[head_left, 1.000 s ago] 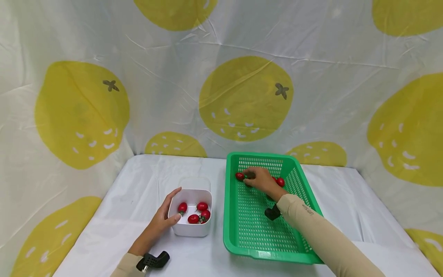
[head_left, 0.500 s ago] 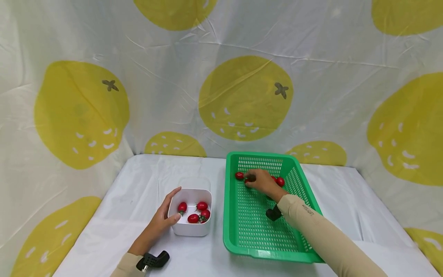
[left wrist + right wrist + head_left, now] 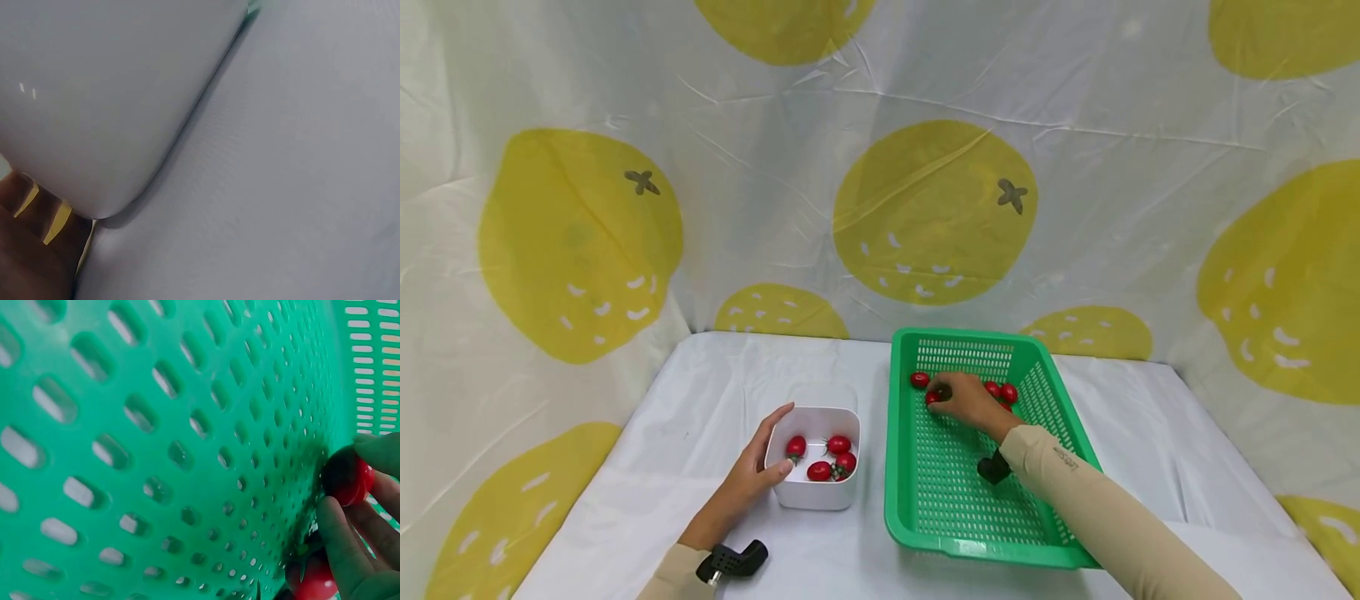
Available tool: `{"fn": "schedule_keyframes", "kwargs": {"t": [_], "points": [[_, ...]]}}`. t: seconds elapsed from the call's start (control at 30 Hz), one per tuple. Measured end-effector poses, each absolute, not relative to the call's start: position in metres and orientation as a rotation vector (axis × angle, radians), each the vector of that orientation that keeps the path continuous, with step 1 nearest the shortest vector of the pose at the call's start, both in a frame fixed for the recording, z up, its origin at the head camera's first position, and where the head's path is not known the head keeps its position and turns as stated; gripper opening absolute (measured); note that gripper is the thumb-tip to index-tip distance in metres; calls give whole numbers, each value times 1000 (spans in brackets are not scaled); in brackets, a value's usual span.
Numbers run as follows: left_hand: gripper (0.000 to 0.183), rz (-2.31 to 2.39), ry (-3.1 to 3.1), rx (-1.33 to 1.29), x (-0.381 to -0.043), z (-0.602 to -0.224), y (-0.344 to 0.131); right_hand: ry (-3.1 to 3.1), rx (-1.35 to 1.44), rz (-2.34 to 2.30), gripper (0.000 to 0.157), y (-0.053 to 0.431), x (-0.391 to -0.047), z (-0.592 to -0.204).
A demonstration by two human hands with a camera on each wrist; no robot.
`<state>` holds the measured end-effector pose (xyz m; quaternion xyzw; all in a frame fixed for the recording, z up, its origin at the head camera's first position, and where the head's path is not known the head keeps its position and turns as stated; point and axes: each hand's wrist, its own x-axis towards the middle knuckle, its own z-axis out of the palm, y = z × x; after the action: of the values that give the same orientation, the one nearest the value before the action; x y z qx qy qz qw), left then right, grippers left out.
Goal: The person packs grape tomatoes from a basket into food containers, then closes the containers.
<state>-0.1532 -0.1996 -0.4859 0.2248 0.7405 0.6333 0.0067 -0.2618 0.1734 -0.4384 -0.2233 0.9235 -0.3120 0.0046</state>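
My left hand point(image 3: 751, 467) grips the left side of a white square container point(image 3: 816, 497), thumb at the near corner and fingers at the far one. Several red cherry tomatoes point(image 3: 796, 447) lie in it. In the left wrist view, fingers point(image 3: 37, 231) reach along the container's smooth wall point(image 3: 112, 94). Inside a green perforated basket point(image 3: 970, 551), my right hand point(image 3: 972, 403) pinches a cherry tomato point(image 3: 932, 397). The right wrist view has this tomato point(image 3: 351, 478) between thumb and fingers, and another tomato point(image 3: 312, 579) just below. One more tomato point(image 3: 920, 379) rests at the basket's far left corner.
Several other tomatoes point(image 3: 1008, 392) lie to the right of my right hand, partly hidden by it. Behind the container is a pale translucent lid-like piece point(image 3: 822, 395). A lemon-patterned cloth point(image 3: 760, 208) hangs behind and beside the white-covered table point(image 3: 700, 400).
My right hand has shifted slightly toward the near side of the basket, and a tomato now shows at its fingertips. The left hand and container stay put.
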Motion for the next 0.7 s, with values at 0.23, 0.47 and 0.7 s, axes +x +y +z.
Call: {"fn": "schedule_keyframes", "kwargs": {"t": [0.23,0.47,0.7], "points": [[75,2002,2303,706,-153,-486,-199,2917,-699,-943,22,172,-261,-438],[74,1987,2318,707,-152,-486,-199,2895,-680,-987,21,172,-258,-433],[74,1966,2325,697,-152,-485,-200,2874,-696,-1009,24,171,-257,-426]]}}
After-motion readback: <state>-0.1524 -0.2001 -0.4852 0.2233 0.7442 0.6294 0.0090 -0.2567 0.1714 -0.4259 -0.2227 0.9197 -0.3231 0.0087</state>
